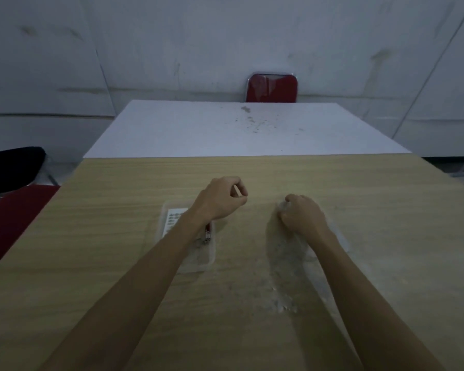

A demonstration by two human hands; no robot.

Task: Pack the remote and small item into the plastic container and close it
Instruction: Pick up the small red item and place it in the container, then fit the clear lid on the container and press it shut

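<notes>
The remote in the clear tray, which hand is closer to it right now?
Left. The left hand hovers just past the remote, its forearm crossing over the container. The right hand is well off to the right, gripping the clear lid.

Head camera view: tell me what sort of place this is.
Probably a plain, dim meeting or work room. A light wood-grain table abuts a white rectangular table, a red padded chair with a metal frame stands beyond, and bare white panelled walls close it in.
</notes>
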